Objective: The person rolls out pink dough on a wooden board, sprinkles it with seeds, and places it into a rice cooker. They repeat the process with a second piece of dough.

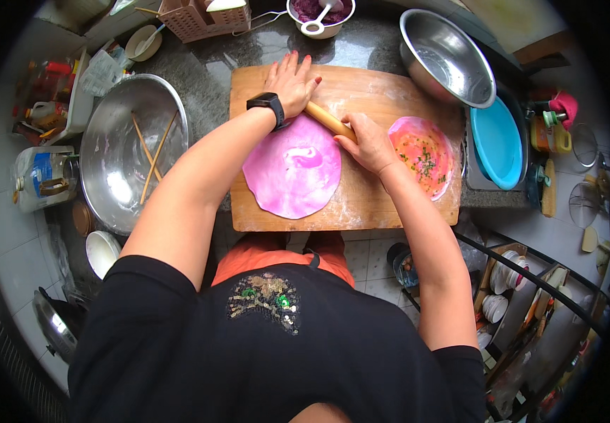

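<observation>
A pink and white marbled sheet of dough (290, 180) lies spread on a wooden board (374, 203). Across its far edge runs a wooden rolling pin (324, 116), set at a slant. My left hand (290, 84) rests flat over the pin's far left end, fingers stretched out and apart, hiding that end. Around the near right end, my right hand (366, 141) is curled and grips the pin. To the right of that hand is a second, smaller pink dough round (424, 156), coated with something orange and sprinkled with chopped green bits.
Left of the board stands a large steel basin (106, 174) with two chopsticks (157, 153) inside. A steel bowl (450, 58) tilts by the far right corner, near a blue basin (498, 143) in the sink. Behind the board sits a bowl of purple mash (320, 29) with a spoon.
</observation>
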### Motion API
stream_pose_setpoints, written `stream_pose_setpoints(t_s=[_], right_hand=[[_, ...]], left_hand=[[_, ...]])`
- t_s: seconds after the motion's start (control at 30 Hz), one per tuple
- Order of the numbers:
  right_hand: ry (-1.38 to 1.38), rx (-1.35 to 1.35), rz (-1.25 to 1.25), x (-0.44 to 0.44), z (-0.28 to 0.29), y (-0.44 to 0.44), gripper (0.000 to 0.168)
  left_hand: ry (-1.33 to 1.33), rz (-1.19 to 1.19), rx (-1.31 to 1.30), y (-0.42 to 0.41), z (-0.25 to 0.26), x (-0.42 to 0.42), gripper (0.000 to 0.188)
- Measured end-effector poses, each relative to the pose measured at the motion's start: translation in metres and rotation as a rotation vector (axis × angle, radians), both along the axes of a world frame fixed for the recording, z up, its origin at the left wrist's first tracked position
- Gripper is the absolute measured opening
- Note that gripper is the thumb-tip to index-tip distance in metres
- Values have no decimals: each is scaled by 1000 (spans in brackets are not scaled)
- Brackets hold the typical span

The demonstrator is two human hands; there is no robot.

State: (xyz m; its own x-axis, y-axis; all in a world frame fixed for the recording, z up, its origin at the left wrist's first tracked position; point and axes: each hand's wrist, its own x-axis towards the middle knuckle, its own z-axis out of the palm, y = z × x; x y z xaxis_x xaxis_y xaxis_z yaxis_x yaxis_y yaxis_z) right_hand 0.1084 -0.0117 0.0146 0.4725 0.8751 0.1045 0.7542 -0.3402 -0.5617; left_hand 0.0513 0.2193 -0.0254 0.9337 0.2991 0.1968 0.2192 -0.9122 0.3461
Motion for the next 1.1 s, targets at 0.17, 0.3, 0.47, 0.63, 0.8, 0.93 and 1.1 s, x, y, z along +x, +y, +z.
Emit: stream_pose_setpoints(t_s=[0.17,0.3,0.47,0.63,0.8,0.93,1.1], right_hand=[[147,72,-235,-67,4,-44,29],[-48,83,-342,-130,0,-75,35],[-73,10,-427,-93,4,-82,39],[1,49,-357,-81,-6,-88,39],[35,101,-350,-77,24,-98,36],[41,122,-396,-61,25,-100,34],[195,138,-368,-53,28,-82,32]], left_hand=[[-30,-234,-79,-25,35,-51,58],[190,-400,-92,-55,34,-105,62],[-5,-338,50,-87,19,-4,58],[-9,-375,-42,-97,12,33,60],[-263,-218,-178,-43,65,-46,63],[48,-63,-109,-80,45,-140,73],[245,-152,-33,-103,34,-160,78]])
